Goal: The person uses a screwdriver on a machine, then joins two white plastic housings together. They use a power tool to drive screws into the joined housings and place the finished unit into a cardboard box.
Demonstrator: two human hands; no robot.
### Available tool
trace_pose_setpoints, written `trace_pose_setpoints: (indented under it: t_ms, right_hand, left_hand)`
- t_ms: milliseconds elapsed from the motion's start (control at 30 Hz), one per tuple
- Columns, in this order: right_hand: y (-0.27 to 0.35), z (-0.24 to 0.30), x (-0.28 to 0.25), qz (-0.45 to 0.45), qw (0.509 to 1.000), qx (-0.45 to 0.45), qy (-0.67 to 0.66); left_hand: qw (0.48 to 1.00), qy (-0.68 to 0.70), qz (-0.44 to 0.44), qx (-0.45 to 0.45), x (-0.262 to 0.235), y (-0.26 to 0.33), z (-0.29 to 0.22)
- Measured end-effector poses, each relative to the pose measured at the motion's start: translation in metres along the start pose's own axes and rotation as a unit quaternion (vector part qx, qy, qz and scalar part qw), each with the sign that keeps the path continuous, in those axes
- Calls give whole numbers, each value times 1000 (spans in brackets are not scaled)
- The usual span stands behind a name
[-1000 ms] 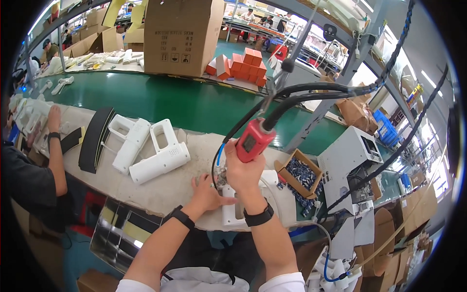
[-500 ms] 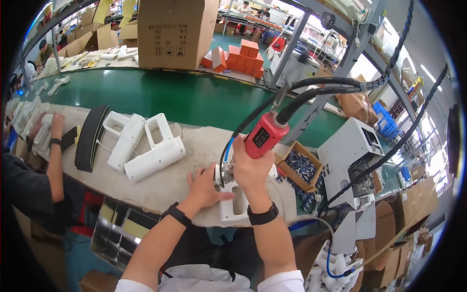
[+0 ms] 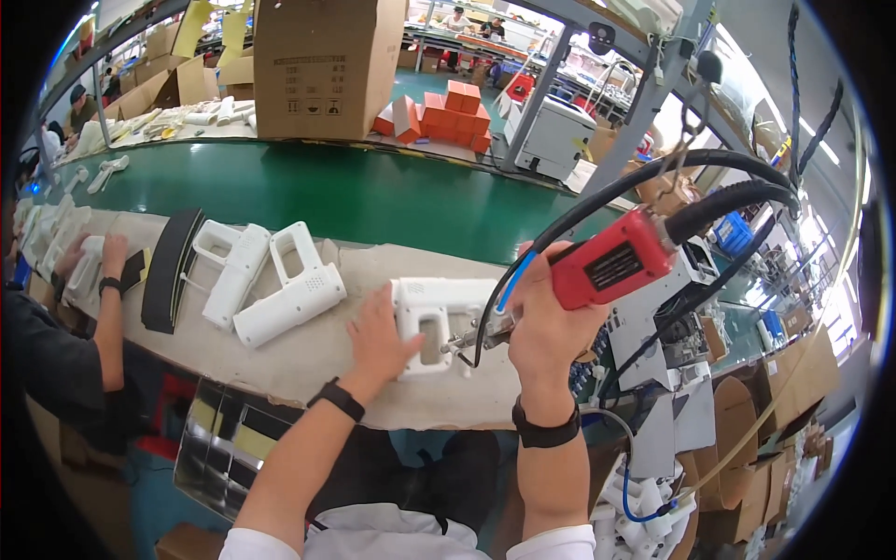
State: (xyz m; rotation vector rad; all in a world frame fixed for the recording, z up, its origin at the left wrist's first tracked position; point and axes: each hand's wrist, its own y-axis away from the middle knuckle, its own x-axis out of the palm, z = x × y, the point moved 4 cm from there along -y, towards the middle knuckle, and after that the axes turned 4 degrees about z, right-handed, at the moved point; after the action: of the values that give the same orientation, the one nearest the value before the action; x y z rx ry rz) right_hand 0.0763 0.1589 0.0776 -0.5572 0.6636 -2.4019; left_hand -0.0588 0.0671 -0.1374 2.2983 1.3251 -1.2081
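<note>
In my right hand [image 3: 551, 327] is a red powered screwdriver [image 3: 616, 261], my fingers wrapped around its front part. Its metal tip [image 3: 457, 345] points left, over the handle loop of a white plastic gun-shaped housing [image 3: 439, 297]. That housing lies on the bench with its barrel pointing right, partly hidden behind the tool and its hose. My left hand [image 3: 375, 336] holds the housing's left end, the thumb reaching over the handle and the fingers along the edge. Further left lie two similar white housings, one [image 3: 294, 303] nearer and one [image 3: 238, 271] beside it.
A dark curved strip [image 3: 173, 271] lies left of the housings. At the far left a co-worker's hands [image 3: 110, 257] handle a white part. Black hoses [image 3: 691, 168] loop from the tool. A grey machine [image 3: 644, 327] stands right; a green belt [image 3: 373, 191] runs behind the bench.
The screwdriver and my right hand have moved right, its tip lifting from where it stood by my left hand. The housing is turned and shifted back, its barrel now uncovered.
</note>
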Motion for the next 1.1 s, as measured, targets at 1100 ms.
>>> trace_pose_setpoints:
  t_ms: [1100]
  right_hand:
    - [23, -37, 36, 108, 992, -2, 72]
  left_hand:
    - [996, 62, 67, -16, 3, -12, 20]
